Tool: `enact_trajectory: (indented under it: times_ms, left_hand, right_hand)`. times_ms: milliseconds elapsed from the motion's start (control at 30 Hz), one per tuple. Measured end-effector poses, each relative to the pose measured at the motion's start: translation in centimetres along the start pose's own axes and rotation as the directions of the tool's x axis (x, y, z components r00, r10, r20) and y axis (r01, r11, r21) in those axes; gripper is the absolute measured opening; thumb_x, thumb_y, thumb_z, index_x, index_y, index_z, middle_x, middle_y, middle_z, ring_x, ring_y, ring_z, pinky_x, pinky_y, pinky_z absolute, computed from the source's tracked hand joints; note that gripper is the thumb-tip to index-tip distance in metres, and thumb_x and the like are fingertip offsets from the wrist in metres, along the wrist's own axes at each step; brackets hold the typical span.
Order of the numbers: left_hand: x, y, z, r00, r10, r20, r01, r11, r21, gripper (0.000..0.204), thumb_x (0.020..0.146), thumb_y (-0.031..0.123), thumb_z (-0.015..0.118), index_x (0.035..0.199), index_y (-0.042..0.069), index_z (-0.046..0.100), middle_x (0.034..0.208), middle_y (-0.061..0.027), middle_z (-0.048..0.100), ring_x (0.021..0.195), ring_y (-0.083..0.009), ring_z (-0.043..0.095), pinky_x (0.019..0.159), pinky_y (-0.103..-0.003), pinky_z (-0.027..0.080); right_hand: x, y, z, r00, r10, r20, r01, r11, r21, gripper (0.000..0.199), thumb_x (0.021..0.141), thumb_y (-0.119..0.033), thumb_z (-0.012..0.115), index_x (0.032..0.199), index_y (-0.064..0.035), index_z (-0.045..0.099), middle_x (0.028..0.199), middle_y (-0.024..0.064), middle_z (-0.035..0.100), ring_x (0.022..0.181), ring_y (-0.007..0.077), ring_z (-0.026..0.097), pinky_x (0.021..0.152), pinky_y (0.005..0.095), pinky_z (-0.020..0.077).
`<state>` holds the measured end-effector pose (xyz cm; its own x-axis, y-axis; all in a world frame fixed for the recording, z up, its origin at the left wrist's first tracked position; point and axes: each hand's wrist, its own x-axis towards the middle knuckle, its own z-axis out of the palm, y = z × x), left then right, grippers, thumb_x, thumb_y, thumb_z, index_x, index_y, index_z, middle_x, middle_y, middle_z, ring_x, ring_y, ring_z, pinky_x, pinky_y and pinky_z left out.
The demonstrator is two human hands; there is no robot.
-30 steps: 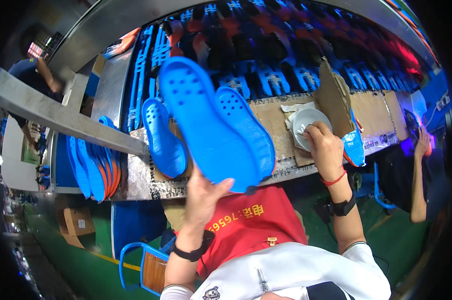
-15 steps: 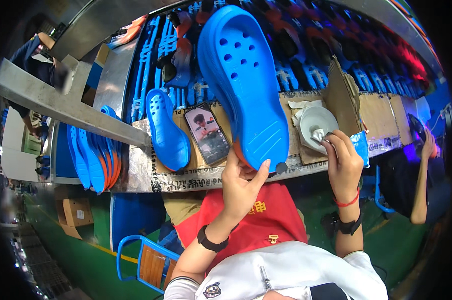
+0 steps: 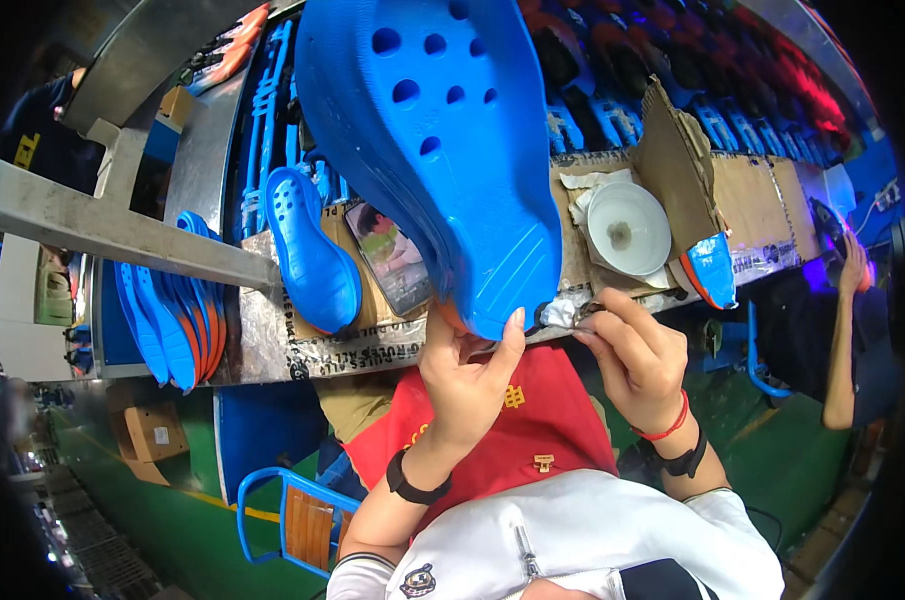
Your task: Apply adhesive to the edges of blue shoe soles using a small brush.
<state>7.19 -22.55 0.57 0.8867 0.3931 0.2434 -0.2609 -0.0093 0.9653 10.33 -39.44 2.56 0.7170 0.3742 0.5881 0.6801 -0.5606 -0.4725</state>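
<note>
My left hand [image 3: 467, 375] grips the heel end of a large blue shoe sole [image 3: 472, 200], thumb on top and fingers underneath. The sole has round holes toward its far end and a bit of orange at the heel. In my right hand [image 3: 637, 360] is a small white wad [image 3: 559, 313], pinched at the fingertips by what looks like a dark holder. The wad is at the right side of the heel, by a small dark tab. Beyond my right hand stands a white bowl [image 3: 650, 222] with a little whitish stuff at its bottom.
A smaller-looking blue sole [image 3: 317, 255] and a phone [image 3: 397, 265] lie left of the held sole. More blue and orange soles [image 3: 177, 320] hang over the table's left end. A cardboard flap [image 3: 672, 165] rises beside the bowl. A metal bar [image 3: 122, 225] crosses at left; another person's arm [image 3: 845, 340] is at right.
My right hand has moved left and nearer from the bowl, bringing the white wad to the heel. The held sole now appears larger and closer to the camera.
</note>
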Motion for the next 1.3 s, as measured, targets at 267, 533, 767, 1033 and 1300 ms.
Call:
enact_trajectory:
  times_ms: [267, 533, 767, 1033, 1300]
  left_hand:
    - [-0.2, -0.4, -0.1, 0.999, 0.046, -0.009, -0.045, 0.996, 0.083, 0.030, 0.083, 0.001, 0.070, 0.107, -0.004, 0.053, 0.091, -0.0108, 0.066, 0.079, -0.0130, 0.066, 0.068, -0.027, 0.055]
    - [-0.3, -0.5, 0.0, 0.999, 0.049, 0.011, -0.050, 0.994, 0.097, 0.033, 0.083, 0.001, 0.070, 0.111, -0.006, 0.052, 0.093, -0.0115, 0.066, 0.080, -0.0141, 0.067, 0.070, -0.027, 0.056]
    - [-0.5, -0.6, -0.1, 0.998, 0.046, 0.032, -0.048, 0.995, 0.092, 0.037, 0.084, 0.001, 0.069, 0.114, -0.007, 0.051, 0.092, -0.0120, 0.066, 0.081, -0.0160, 0.068, 0.071, -0.028, 0.057]
    - [-0.6, -0.9, -0.3, 0.997, 0.055, 0.052, -0.061, 0.992, 0.114, 0.043, 0.083, 0.002, 0.070, 0.120, -0.007, 0.049, 0.094, -0.0139, 0.067, 0.081, -0.0175, 0.069, 0.071, -0.029, 0.056]
    - [-0.6, -1.3, -0.5, 0.996, 0.069, 0.050, -0.075, 0.988, 0.137, 0.043, 0.083, 0.003, 0.070, 0.119, -0.007, 0.050, 0.092, -0.0141, 0.067, 0.079, -0.0178, 0.069, 0.067, -0.029, 0.056]
  right_hand:
    - [-0.2, 0.3, 0.2, 1.000, -0.019, 0.012, 0.018, 1.000, 0.024, 0.021, 0.069, -0.001, 0.077, 0.086, -0.0015, 0.065, 0.091, 0.0157, 0.067, 0.060, 0.0249, 0.065, 0.051, 0.0295, 0.0506]
    - [-0.1, 0.6, 0.0, 0.998, 0.060, -0.011, -0.060, 0.998, -0.029, 0.021, 0.069, 0.001, 0.077, 0.086, 0.0002, 0.065, 0.092, 0.0172, 0.067, 0.059, 0.0260, 0.065, 0.051, 0.0301, 0.0510]
    - [-0.2, 0.9, -0.5, 0.997, 0.070, -0.029, -0.071, 0.997, -0.037, 0.021, 0.069, 0.001, 0.077, 0.086, 0.0007, 0.065, 0.092, 0.0176, 0.067, 0.059, 0.0263, 0.065, 0.051, 0.0300, 0.0508]
    - [-0.1, 0.5, -0.8, 0.995, 0.098, -0.010, -0.098, 0.995, -0.009, 0.021, 0.069, 0.003, 0.077, 0.086, 0.0011, 0.064, 0.092, 0.0172, 0.067, 0.060, 0.0263, 0.065, 0.052, 0.0289, 0.0503]
    - [0.1, -0.4, -0.2, 0.998, 0.018, 0.056, -0.022, 0.998, 0.065, 0.021, 0.068, 0.004, 0.076, 0.085, 0.0006, 0.064, 0.091, 0.0171, 0.066, 0.063, 0.0272, 0.066, 0.054, 0.0297, 0.0515]
